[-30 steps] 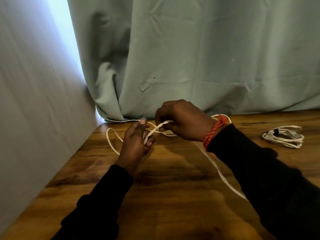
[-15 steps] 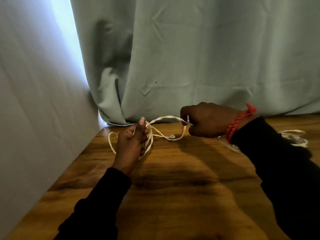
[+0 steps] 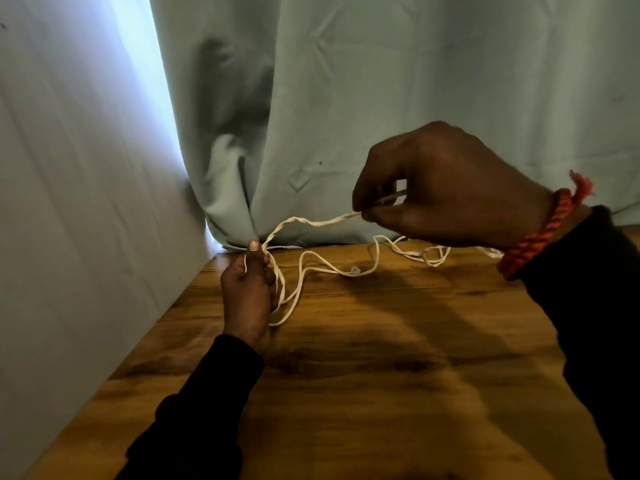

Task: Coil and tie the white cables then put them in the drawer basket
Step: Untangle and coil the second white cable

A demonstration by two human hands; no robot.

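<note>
- The white cable [image 3: 311,268] is thin, pale and partly twisted on itself; it runs from the left hand up and to the right in a raised, spiralled strand to the right hand.
- More of the same cable lies slack on the wooden table [image 3: 381,393] near its far edge, in loose waves and open loops; a small pale lump sits on it about midway along the slack run.
- Further loops trail to the right along the far edge, passing behind the right wrist, where they are partly hidden.
- A few long loops hang from the left hand down to the table surface, close to the far left corner.
- The left hand [image 3: 247,292] is closed around the gathered loops, thumb upright with its nail showing, and a short bit of cable crosses the thumb side.
- The right hand [image 3: 446,188] is raised above the far edge, fingers curled in, pinching the strand between thumb and fingertips.
- A red braided bracelet [image 3: 540,230] circles the right wrist; both arms wear black sleeves.
- A pale green curtain [image 3: 381,98] hangs behind the far edge, and a pale cloth wall [image 3: 69,202] runs along the table's left edge.
</note>
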